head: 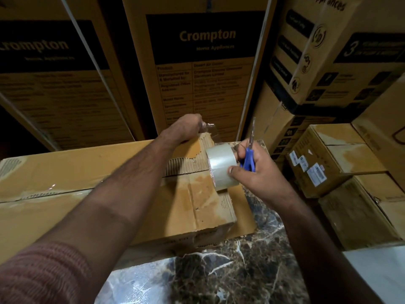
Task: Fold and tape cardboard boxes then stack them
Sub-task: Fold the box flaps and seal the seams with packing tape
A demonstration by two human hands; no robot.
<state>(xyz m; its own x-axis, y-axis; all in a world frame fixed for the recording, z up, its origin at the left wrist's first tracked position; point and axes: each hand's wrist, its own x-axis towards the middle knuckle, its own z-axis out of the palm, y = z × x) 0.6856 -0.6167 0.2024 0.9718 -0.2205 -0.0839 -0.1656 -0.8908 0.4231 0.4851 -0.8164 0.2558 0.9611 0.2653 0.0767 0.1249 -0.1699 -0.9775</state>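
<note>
Marble floor: dark, white-veined, under the cardboard box.
Backdrop: Crompton cartons stacked behind.
Left hand: pinching the tape end at the box's far edge.
Right hand: gripping tape roll and blue scissors over the box.

The right hand is gripping a roll of clear tape and a pair of blue-handled scissors together, blades pointing up. The left hand is pinching the free end of the tape past the far edge of a worn cardboard box, which is lying on a dark marble counter. Tall printed cartons are standing behind, and smaller boxes are sitting stacked at the right.
</note>
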